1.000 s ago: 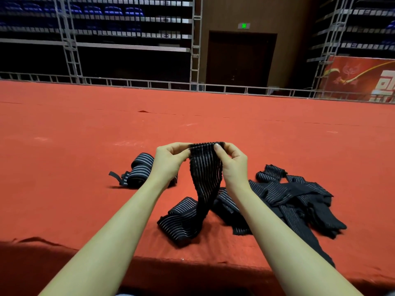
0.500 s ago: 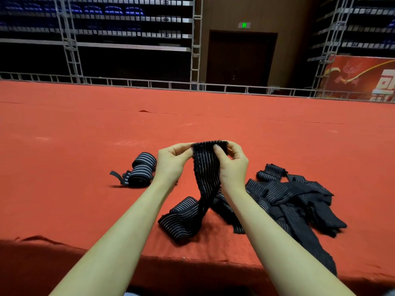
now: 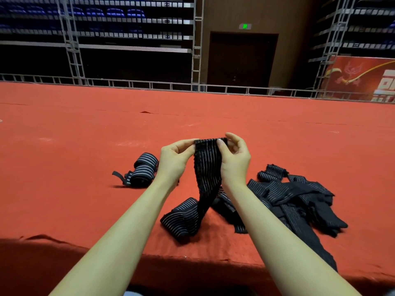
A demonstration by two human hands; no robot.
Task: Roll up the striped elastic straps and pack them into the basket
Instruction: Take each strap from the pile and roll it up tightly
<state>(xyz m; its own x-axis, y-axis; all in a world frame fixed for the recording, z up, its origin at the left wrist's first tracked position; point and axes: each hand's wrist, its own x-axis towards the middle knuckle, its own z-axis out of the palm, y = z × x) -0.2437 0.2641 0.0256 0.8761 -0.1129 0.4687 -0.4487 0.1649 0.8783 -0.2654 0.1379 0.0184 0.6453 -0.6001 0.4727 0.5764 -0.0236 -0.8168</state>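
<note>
Head view, red carpet (image 3: 64, 146), dark bleachers (image 3: 96, 24)

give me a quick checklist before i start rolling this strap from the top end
1. Top end of the held strap pinched by both the left hand and the right hand: ok.
2. Top edge flat and square between the fingers: ok.
3. Strap hangs untwisted: not ok, it turns near the red mat.
4. Tail free of the loose pile: cannot tell, they overlap behind the right forearm.
5. Finished rolled strap lies apart, out of the way: ok.
6. Basket within reach: cannot tell, none in view.
</note>
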